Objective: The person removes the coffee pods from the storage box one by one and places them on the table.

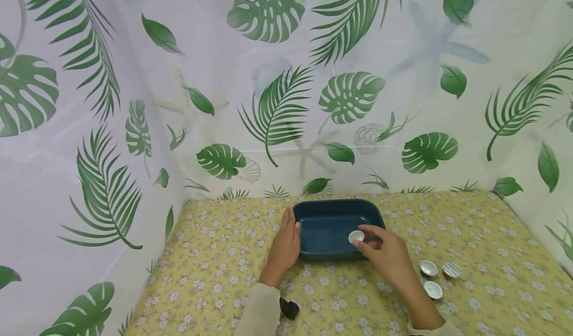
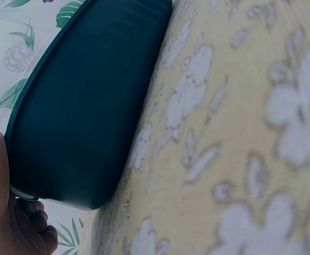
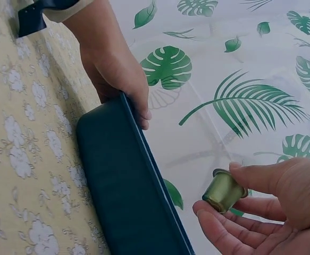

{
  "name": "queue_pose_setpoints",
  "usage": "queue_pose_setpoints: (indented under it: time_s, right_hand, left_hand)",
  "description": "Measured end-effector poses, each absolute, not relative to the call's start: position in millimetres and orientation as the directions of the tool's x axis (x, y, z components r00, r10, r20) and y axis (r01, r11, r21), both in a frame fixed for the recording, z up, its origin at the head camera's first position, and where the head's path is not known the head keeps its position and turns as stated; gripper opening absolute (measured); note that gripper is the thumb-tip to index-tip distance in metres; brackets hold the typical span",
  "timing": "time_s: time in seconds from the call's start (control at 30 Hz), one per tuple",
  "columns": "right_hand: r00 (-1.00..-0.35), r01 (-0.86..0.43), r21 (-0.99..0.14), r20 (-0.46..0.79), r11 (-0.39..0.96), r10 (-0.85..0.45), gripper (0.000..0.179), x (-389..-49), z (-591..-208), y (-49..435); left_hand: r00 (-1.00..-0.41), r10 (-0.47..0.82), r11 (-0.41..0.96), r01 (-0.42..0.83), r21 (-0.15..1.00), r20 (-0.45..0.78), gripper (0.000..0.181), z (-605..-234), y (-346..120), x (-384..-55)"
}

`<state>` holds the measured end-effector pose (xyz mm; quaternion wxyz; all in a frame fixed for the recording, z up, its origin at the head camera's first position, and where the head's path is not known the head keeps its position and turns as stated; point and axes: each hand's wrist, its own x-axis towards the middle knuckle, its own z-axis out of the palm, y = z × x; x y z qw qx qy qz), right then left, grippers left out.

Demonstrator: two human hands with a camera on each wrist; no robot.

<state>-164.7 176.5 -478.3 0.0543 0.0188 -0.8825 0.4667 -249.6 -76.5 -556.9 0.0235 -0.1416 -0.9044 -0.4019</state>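
A dark blue rectangular dish (image 1: 324,234) sits on the table near the wall. My left hand (image 1: 286,244) holds its left end, fingers along the outside and thumb over the rim. Above the dish's right front part, my right hand (image 1: 389,251) pinches a small coffee capsule (image 3: 225,190) between thumb and fingers. In the right wrist view the capsule's body is green-gold and tilted; in the head view its pale round face (image 1: 356,236) shows. The left wrist view shows the dish's outer wall (image 2: 85,106).
Beside my right forearm stand three more small capsules: a silvery-topped one (image 1: 428,268), a striped-topped one (image 1: 451,270) and a white-topped one (image 1: 432,290). A yellow floral cloth (image 1: 215,286) covers the table. Leaf-patterned sheeting (image 1: 286,172) rises behind and at the left.
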Motion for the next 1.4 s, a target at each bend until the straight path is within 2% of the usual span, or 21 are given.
queue_pose_setpoints:
  time_s: [0.33,1.0,1.2,1.4]
  right_hand:
    - [-0.997,-0.04,-0.875,0.067,0.482,0.039,0.054,-147,-482,182]
    - [-0.993,0.082,-0.903,-0.038,0.421,0.111,0.067,-113,-493,209]
    - [-0.985,0.138,-0.916,-0.087,0.378,0.15,0.067,-101,-499,216]
    - [-0.983,0.136,-0.926,-0.082,0.351,0.166,0.064,-90,-500,223]
  left_hand:
    - [-0.958,0.243,0.634,0.278,0.722,0.155,0.06,-558,-76,-248]
    - [-0.956,0.244,0.638,0.285,0.715,0.163,0.06,-558,-76,-250]
    - [-0.956,0.251,0.644,0.284,0.71,0.155,0.063,-557,-76,-248]
    - [-0.958,0.241,0.642,0.278,0.715,0.155,0.059,-556,-75,-247]
